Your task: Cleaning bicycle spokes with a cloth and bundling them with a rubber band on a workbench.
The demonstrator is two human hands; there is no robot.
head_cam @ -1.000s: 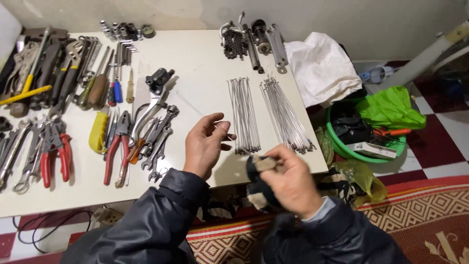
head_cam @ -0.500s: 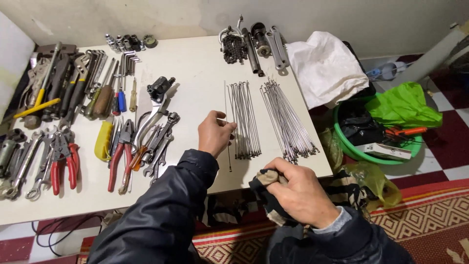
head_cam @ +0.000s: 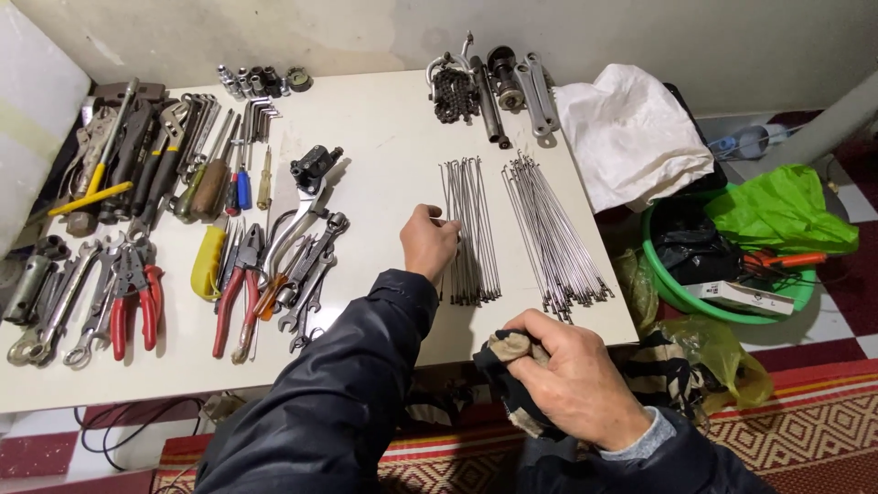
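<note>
Presently, status by item:
Left hand [head_cam: 428, 240]: your fingers are pinched closed on the upper end of the near spoke bundle [head_cam: 470, 230], at table centre.
Right hand [head_cam: 574, 384]: closed around a dark striped rag [head_cam: 508, 366], at 6 o'clock off the white table [head_cam: 384, 146] edge.
Second spoke bundle [head_cam: 553, 233]: lies at 3 o'clock of the first, just beside it, fanned.
Handling: judge the spokes thin, light, stiff along their length yet springy; loose rods will likely roll and scatter.
Hold point: take a spoke near one end, between thumb and fingertips.
Pliers [head_cam: 240, 288]: at 9 o'clock, among wrenches.
Green basin [head_cam: 681, 293]: at 3 o'clock, off the table.
</note>
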